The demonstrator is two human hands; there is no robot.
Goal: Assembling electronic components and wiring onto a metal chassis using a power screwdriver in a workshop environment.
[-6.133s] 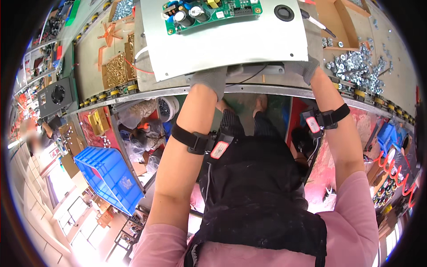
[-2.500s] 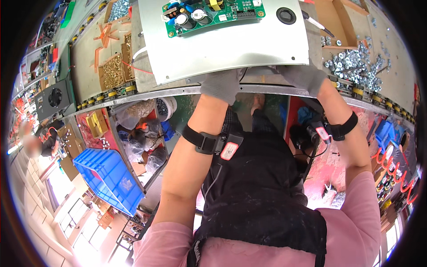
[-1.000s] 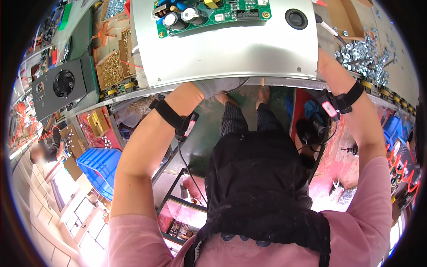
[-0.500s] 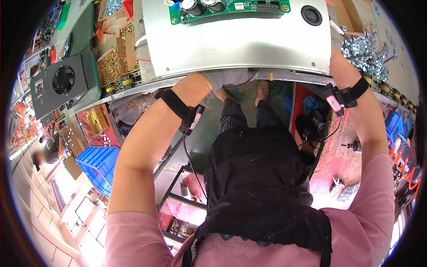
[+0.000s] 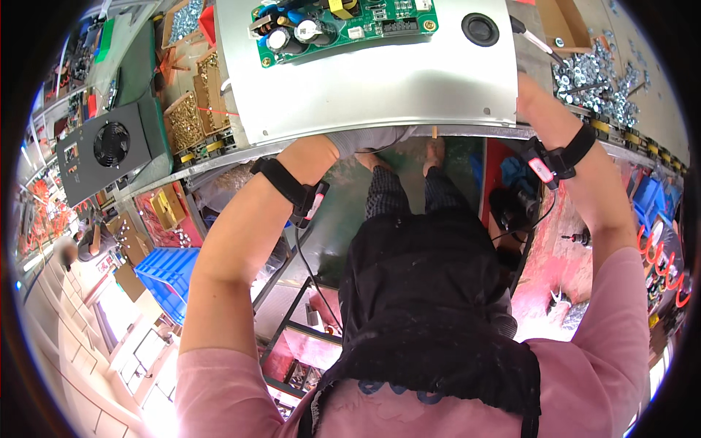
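Observation:
A silver sheet-metal panel point(image 5: 380, 87) spans the bench edge in front of me. On it sit a green circuit board point(image 5: 343, 36) with capacitors and a round black fitting point(image 5: 480, 30). My left hand point(image 5: 369, 139), in a grey glove, reaches under the panel's near edge, its fingers out of sight. At the panel's right side is my right hand point(image 5: 524, 84), mostly hidden by the metal, so its grip does not show. Black straps with small devices circle both forearms. A black-and-white cable-like piece point(image 5: 537, 40) sticks out from the panel's right side.
Loose bolts and nuts point(image 5: 602, 84) lie on the bench to the right, beside a cardboard box point(image 5: 562, 25). Boxes of brass parts point(image 5: 182, 120) and a dark panel with a fan point(image 5: 106, 146) are at left. A blue crate point(image 5: 168, 277) stands lower left.
The panel with its circuit board has shifted left and slightly toward me, showing more of the board. My right hand has moved left along with it; my left hand has shifted slightly left.

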